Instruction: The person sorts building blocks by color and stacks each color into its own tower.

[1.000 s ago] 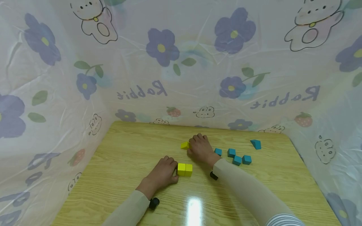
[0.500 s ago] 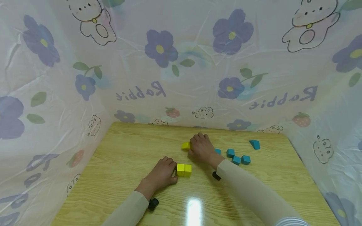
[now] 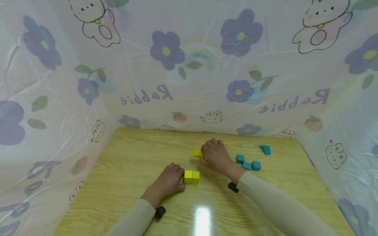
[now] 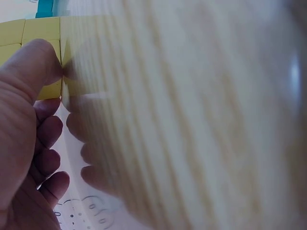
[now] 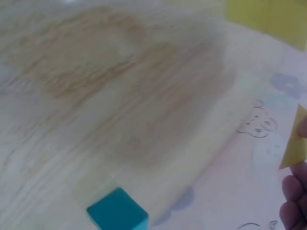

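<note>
- A patterned sheet (image 3: 189,75) stood behind the desk (image 3: 133,147) and along both its sides, so it bounded my reach forward and sideways.
- The desk carried every piece. Its far edge ran just past my right grip (image 3: 217,155), so forward room was tight; more wood lay toward me and to the left.
- That right grip was narrow, pinching the yellow wedge (image 3: 196,152) between thumb and fingers. I judged the step in hand to be a lift or carry of that piece.
- My left grip (image 3: 168,178) curled round the left end of the yellow blocks (image 3: 192,177), thumb on the near side, fingers toward the far side; I took this as steadying them.
- The yellow blocks sat side by side, touching. Seams in the left wrist view hinted at more than one layer, but I could not be sure.
- The blue cubes (image 3: 246,166) lay to the right of my right grip, one mostly hidden by it, so swinging that way risked a knock.
- The blue wedge (image 3: 265,149) lay farther right, near the far edge.
- The yellow wedge was beyond the yellow blocks and apart from them; whether it fully cleared the wood I could not tell. Its next move, I judged, called for a level hold and a path through the gap between.
</note>
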The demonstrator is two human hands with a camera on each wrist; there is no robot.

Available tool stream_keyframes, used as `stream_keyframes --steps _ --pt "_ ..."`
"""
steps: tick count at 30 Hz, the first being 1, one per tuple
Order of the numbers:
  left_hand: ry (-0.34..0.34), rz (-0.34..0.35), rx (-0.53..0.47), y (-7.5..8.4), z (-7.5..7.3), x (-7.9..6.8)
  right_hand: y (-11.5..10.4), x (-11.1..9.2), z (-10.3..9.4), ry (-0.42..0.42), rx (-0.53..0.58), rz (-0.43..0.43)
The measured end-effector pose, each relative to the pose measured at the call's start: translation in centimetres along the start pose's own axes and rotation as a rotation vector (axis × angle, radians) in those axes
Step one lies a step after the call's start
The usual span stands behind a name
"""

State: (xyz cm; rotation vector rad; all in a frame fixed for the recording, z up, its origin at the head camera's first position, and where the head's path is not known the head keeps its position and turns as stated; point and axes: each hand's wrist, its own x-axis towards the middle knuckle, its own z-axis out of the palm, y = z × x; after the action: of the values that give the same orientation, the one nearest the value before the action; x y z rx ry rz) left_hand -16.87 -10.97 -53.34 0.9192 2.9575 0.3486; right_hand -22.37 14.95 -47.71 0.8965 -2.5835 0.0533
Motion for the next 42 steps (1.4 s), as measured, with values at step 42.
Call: stream_keyframes --steps 42 --pt "0.038 0.013 -0.01 0.1 -0.5 0.0 -4.8 -2.9 -1.4 -0.038 0.129 -0.107"
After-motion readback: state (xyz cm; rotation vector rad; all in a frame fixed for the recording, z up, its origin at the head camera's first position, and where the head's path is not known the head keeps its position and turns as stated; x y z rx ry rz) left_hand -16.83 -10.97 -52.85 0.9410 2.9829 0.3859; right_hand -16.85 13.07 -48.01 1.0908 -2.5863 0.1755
